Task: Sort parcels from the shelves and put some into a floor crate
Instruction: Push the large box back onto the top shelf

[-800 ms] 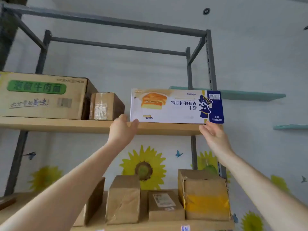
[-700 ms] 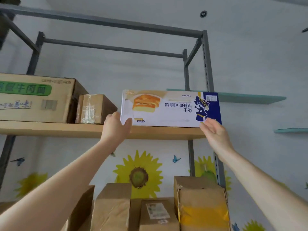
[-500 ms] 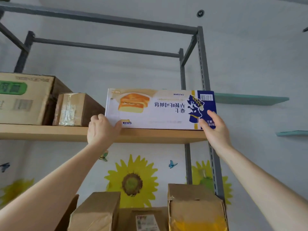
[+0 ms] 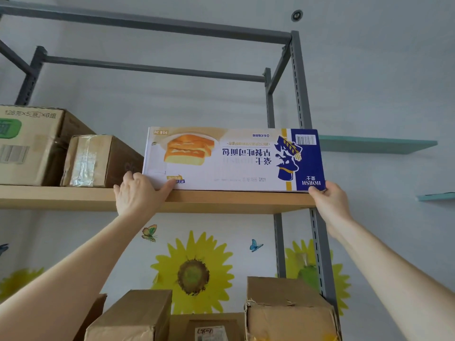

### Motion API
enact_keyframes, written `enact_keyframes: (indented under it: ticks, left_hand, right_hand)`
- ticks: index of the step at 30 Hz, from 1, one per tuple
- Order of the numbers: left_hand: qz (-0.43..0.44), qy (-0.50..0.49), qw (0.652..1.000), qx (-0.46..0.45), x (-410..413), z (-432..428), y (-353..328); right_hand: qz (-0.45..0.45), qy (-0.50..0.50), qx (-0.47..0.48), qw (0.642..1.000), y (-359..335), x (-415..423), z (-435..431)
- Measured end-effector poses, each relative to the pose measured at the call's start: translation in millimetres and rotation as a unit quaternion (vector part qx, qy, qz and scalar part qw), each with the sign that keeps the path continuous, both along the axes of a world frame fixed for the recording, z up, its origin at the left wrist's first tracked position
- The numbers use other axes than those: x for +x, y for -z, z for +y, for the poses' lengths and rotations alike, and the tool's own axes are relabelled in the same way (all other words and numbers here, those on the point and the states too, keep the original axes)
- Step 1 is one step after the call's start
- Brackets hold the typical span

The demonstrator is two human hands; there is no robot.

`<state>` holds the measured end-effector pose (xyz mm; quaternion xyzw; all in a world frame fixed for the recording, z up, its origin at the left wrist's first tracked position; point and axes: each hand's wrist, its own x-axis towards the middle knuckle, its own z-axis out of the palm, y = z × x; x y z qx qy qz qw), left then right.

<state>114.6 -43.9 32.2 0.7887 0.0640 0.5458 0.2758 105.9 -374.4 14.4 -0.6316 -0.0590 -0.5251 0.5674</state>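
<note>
Left hand [image 4: 138, 193] curled round the lower left corner of the bread box [image 4: 234, 159], right hand [image 4: 328, 200] clasped on its lower right corner, box held print-inverted at the top shelf [image 4: 73, 196] front edge, taped parcel [image 4: 98, 161] set just beside it at left, large carton [image 4: 29, 143] beyond, grey rack post [image 4: 299, 82] behind at right, brown parcels [image 4: 288, 308] ranged below.

The green-labelled carton [image 4: 29, 143] and lower parcels [image 4: 211, 326] run off frame.

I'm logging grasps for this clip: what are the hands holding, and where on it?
Both hold the white-and-blue bread box on the top shelf: the left hand grips its lower left corner, the right hand its lower right corner.
</note>
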Motion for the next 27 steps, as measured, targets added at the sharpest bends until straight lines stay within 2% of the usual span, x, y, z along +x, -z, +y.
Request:
enact_keyframes:
  ticks: [3, 5, 8, 10, 11, 13, 17, 19, 21, 23, 25, 27]
  left_hand:
    - [-0.058, 0.087, 0.993, -0.055, -6.6, 3.0, 3.0]
    - [-0.129, 0.158, 0.974, -0.098, -11.7, 8.6, 5.3]
    - [-0.209, 0.325, 0.911, -0.142, -24.8, 17.8, 5.8]
    - [-0.226, 0.441, 0.856, -0.145, -34.1, 22.1, 3.7]
    - [-0.234, 0.463, 0.844, -0.136, -37.1, 24.1, 2.3]
    - [-0.248, 0.449, 0.849, -0.128, -42.0, 25.4, -1.4]
    - [-0.273, 0.375, 0.854, -0.236, -47.2, 26.6, -11.2]
    - [-0.289, 0.342, 0.867, -0.22, -48.0, 22.7, -16.9]
    - [-0.28, 0.355, 0.866, -0.214, -54.0, 12.2, -23.4]
    - [-0.252, 0.4, 0.849, -0.236, -62.2, 0.8, -31.7]
    - [-0.235, 0.415, 0.837, -0.268, -67.7, -2.6, -43.1]
    - [-0.233, 0.401, 0.841, -0.28, -64.0, 5.0, -56.0]
  right_hand:
    - [-0.039, 0.009, 0.022, 0.999, 1.7, -11.4, 3.1]
    - [-0.078, -0.012, 0.047, 0.996, 0.0, -23.3, 5.4]
    - [-0.141, -0.088, 0.105, 0.98, -9.9, -39.5, 8.1]
    - [-0.171, -0.135, 0.136, 0.967, -19.5, -49.6, 13.0]
    - [-0.181, -0.151, 0.145, 0.961, -23.1, -53.7, 16.2]
    - [-0.199, -0.172, 0.148, 0.953, -26.7, -58.9, 21.3]
    - [-0.213, -0.182, 0.143, 0.949, -28.6, -58.8, 23.6]
    - [-0.179, -0.182, 0.118, 0.96, -30.7, -53.5, 26.0]
    - [-0.137, -0.189, 0.114, 0.966, -35.7, -50.1, 27.1]
    - [-0.123, -0.189, 0.122, 0.967, -43.6, -49.5, 23.4]
    - [-0.129, -0.167, 0.117, 0.971, -51.9, -52.1, 19.4]
    - [-0.15, -0.153, 0.106, 0.971, -58.6, -55.3, 15.5]
